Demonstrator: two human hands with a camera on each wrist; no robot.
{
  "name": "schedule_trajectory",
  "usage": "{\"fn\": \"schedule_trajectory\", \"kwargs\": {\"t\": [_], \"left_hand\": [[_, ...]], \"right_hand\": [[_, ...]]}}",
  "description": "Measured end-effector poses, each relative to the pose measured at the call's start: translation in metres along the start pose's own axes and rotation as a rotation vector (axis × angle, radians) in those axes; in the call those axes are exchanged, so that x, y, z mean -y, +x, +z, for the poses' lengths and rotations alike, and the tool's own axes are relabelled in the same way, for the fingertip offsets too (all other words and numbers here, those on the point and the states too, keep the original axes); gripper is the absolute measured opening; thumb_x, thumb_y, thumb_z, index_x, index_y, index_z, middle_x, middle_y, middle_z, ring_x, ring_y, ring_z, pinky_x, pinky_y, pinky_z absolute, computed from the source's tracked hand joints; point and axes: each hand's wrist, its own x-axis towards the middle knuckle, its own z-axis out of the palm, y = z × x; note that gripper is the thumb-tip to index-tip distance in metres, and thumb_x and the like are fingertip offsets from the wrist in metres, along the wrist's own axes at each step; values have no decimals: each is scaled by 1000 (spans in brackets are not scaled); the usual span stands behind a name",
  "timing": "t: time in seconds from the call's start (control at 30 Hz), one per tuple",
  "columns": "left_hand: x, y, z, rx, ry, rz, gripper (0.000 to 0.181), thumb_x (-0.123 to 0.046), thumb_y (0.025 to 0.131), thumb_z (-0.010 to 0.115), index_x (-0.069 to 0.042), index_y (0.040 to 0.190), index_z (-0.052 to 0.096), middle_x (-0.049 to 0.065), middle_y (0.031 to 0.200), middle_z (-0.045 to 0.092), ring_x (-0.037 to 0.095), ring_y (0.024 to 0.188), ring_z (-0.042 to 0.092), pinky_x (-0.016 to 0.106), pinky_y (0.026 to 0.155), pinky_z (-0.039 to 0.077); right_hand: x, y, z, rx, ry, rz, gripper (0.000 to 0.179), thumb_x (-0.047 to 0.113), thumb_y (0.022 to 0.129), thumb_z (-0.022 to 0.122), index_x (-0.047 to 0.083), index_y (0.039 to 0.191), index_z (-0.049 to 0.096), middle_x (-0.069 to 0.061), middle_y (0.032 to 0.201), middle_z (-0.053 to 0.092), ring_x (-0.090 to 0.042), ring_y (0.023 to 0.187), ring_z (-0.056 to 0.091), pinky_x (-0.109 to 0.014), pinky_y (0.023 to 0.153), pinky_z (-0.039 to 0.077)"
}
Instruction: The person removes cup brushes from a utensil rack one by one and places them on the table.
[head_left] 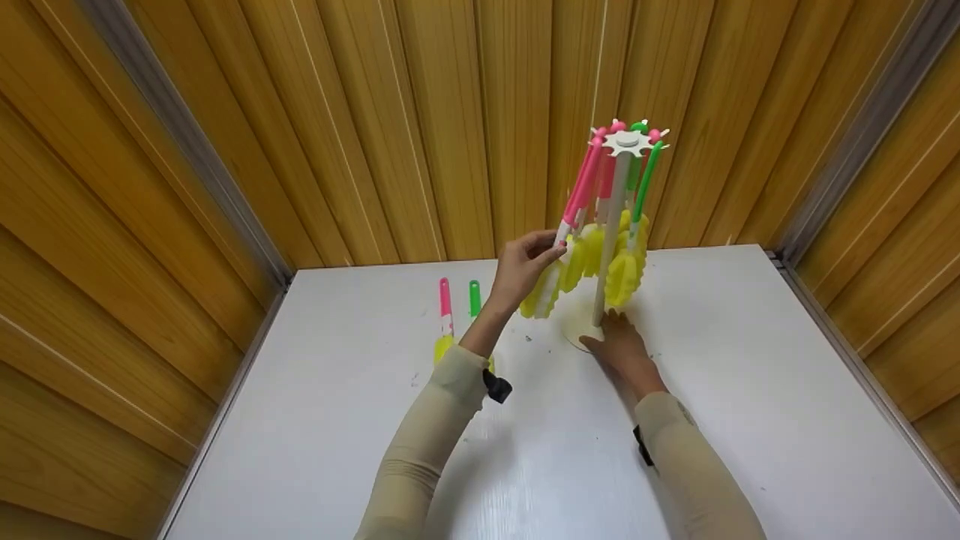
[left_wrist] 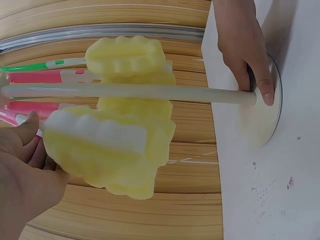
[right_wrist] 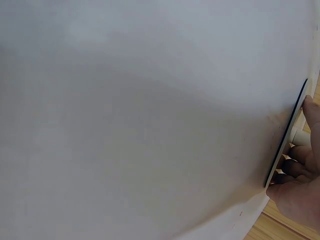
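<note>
My left hand [head_left: 519, 268] pinches a pink-handled bottle brush [left_wrist: 97, 132] with a yellow and white sponge head, at its pale neck. The handle's top reaches the notched white disc [head_left: 628, 141] of an upright stand [head_left: 614, 225]. Several other sponge bottle brushes with pink or green handles hang around that disc, yellow heads [head_left: 622, 279] down. Low on the stand, my right hand [head_left: 624, 346] holds the round cream base [left_wrist: 262, 122], thumb and fingers spread around the pole's foot. In the right wrist view, the base's dark rim [right_wrist: 286, 135] shows beside the curled fingers.
To the left on the white table [head_left: 330, 390] lie a pink-handled brush [head_left: 445, 304] and a green-handled brush [head_left: 475, 297]; my left forearm partly covers the green one. Wood-look panels [head_left: 420, 135] stand behind and at both sides, with metal edging. Small dark specks mark the tabletop.
</note>
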Motion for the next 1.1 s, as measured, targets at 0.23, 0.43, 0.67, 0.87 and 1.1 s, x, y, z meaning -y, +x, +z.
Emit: {"fn": "schedule_trajectory", "kwargs": {"t": [0.23,0.43,0.67,0.87,1.1], "left_hand": [[-4,-9,-7,-16,13,7,30,-18,95,73,-5,123,72,4,111,75,15,93,70,29,85,59],[-11,-14,-11,-20,-1,-43,30,-21,95,73,-7,122,73,2,110,74,16,94,69,30,85,59],[-18,-19,-11,-16,-48,-100,26,-21,95,74,-9,119,75,0,105,74,18,93,68,31,85,58],[-22,-23,-11,1,-82,-121,25,-19,96,72,-9,118,75,1,104,73,19,94,68,31,87,58],[-21,-21,-8,31,-119,-105,24,-16,97,71,-9,119,73,5,105,73,21,97,70,33,90,57]], "right_hand": [[2,0,0,-40,-18,-45,77,38,103,59,-3,158,24,-30,161,24,-47,148,24,-59,120,23],[3,-1,-1,-29,5,-26,79,38,103,61,-2,159,22,-28,162,25,-45,149,25,-58,120,23],[3,-1,-2,-29,11,-27,78,37,103,61,-2,159,23,-28,162,25,-45,148,26,-59,119,24],[2,0,-1,-12,26,-2,80,39,103,61,1,161,21,-27,163,22,-44,149,24,-60,120,22],[-8,6,4,1,22,-17,82,43,103,59,1,161,18,-27,165,16,-44,151,18,-59,121,19]]}}
